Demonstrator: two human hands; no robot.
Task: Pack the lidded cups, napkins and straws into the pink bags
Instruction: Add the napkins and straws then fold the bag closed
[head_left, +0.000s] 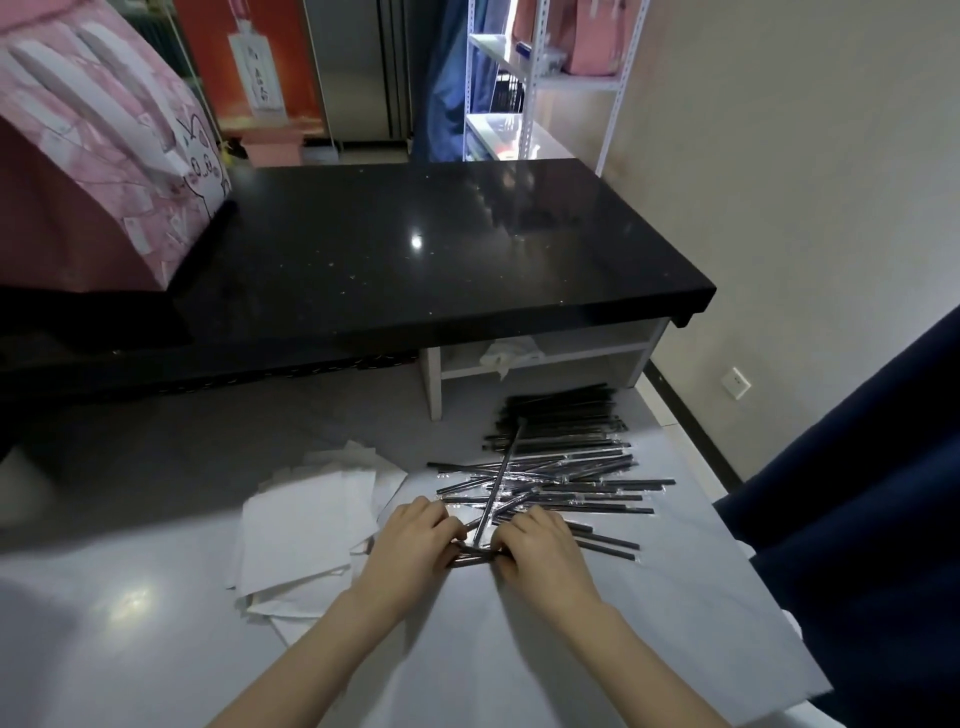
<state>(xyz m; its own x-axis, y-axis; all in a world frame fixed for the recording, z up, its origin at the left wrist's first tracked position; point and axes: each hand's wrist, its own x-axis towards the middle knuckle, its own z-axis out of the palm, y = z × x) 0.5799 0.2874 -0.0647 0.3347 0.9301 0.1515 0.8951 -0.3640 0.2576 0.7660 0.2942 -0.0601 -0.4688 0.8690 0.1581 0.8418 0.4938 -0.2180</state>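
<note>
A heap of black wrapped straws (561, 457) lies on the grey lower counter (623, 623). My left hand (410, 540) and my right hand (540, 545) meet at the near edge of the heap, fingers curled round a few straws (474, 552). One straw (501, 478) sticks up and away from between my hands. A loose stack of white napkins (306, 525) lies just left of my left hand. A pink bag (109, 150) with a cartoon face and white handles stands at the far left on the black counter. No lidded cup is in view.
The raised black counter (441, 244) runs across the middle, with a white shelf unit (545, 358) under it. A metal rack (545, 78) with pink bags stands at the back. Dark blue fabric (857, 493) hangs at the right edge.
</note>
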